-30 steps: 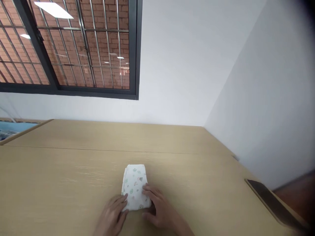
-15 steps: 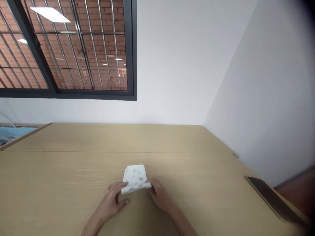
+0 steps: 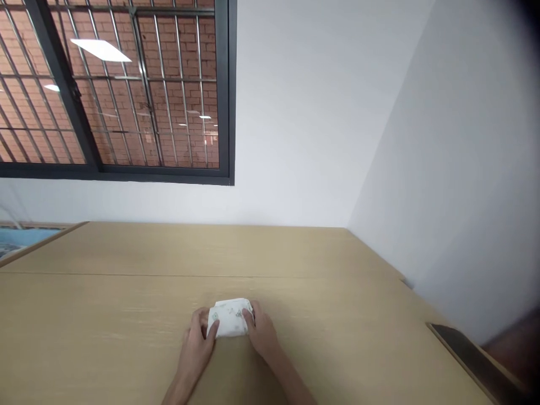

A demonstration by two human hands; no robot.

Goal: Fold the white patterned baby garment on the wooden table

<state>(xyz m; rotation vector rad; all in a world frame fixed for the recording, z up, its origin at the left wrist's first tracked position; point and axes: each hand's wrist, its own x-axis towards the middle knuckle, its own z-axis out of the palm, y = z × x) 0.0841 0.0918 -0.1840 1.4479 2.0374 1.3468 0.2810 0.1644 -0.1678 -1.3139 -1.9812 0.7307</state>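
Person's L hand (image 3: 196, 340) reaches fwd, thumb on near face of a folded white fabric cloth (image 3: 229, 322) w/ small greenish print, other fingers behind its L end. R hand (image 3: 262, 333) mirrors it at the R end. Fingers of both clamped on the cloth, which sits btwn them over the wide pale wood-grain table (image 3: 126, 343); can't tell if it touches the top. Dark flat rect. panel (image 3: 468, 354) at table's R edge, well apart; light-blue item (image 3: 27, 236), type unclear, past L edge.
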